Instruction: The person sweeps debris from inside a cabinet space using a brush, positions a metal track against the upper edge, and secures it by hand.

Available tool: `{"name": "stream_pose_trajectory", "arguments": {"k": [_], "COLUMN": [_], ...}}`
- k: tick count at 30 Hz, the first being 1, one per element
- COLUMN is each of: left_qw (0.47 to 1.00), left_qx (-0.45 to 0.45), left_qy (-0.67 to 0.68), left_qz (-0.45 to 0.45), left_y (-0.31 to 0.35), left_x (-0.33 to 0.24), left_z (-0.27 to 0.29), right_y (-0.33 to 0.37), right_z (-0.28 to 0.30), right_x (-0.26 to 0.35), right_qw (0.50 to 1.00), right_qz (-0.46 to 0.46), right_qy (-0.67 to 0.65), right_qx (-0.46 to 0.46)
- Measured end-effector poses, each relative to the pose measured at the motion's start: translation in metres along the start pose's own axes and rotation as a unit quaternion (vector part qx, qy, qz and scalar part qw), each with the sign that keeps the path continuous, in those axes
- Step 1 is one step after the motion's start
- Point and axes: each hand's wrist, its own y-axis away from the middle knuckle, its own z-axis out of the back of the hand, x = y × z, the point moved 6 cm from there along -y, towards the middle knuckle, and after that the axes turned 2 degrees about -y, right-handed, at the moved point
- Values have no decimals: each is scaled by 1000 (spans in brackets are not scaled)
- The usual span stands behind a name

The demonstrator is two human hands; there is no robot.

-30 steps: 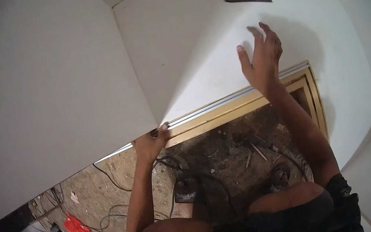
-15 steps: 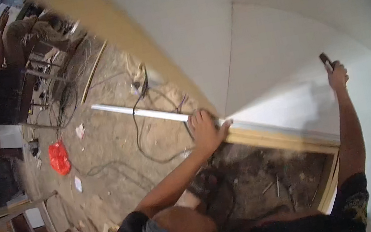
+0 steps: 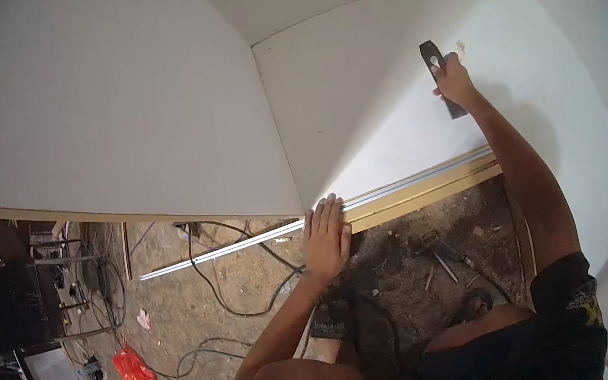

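Note:
My left hand [image 3: 324, 237] lies with its fingers stretched over a long, thin white metal strip [image 3: 248, 241]. It is beside the lower corner of a white panel, where the strip meets a wooden front rail [image 3: 419, 196]. The strip runs along this rail and sticks out past my hand to the left. Farther right and deeper in, my right hand [image 3: 455, 79] is closed around a long dark block-shaped hand tool [image 3: 455, 108]. Its exact kind is not clear. Behind the tool is the white inner board [image 3: 357, 75] of a cabinet-like box, partly in bright light.
A large white panel [image 3: 95, 113] stands at the left. On the dirt floor lie black cables [image 3: 260, 310], a red plastic bag [image 3: 134, 370] and a hammer-like tool [image 3: 443, 261]. A dark table or stool [image 3: 0, 313] stands at the far left.
The view has turned, so the white panel fills more of the left side. My right hand has brought the dark tool inward. My left hand now lies flatter over the strip.

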Motion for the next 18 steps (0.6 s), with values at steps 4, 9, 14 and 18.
{"name": "stream_pose_trajectory", "arguments": {"k": [4,9,14,18], "left_qw": [997,994,991,981], "left_qx": [49,94,93,88], "left_qy": [-66,-46,-62,-163], "left_qz": [-1,-10,-73,-61], "left_y": [1,-15,-48,-44], "left_x": [-3,-4,-39,-32], "left_z": [0,-2,-19,-32], "right_y": [83,176,250,273], "right_z": [17,28,3,-7], "right_x": [39,79,49,66], "right_qw": [920,858,940,979], "right_qz": [-133,-37,97,101], "right_qy": [-340,-439,-244,-48], "right_qx": [139,262,218,172]}}
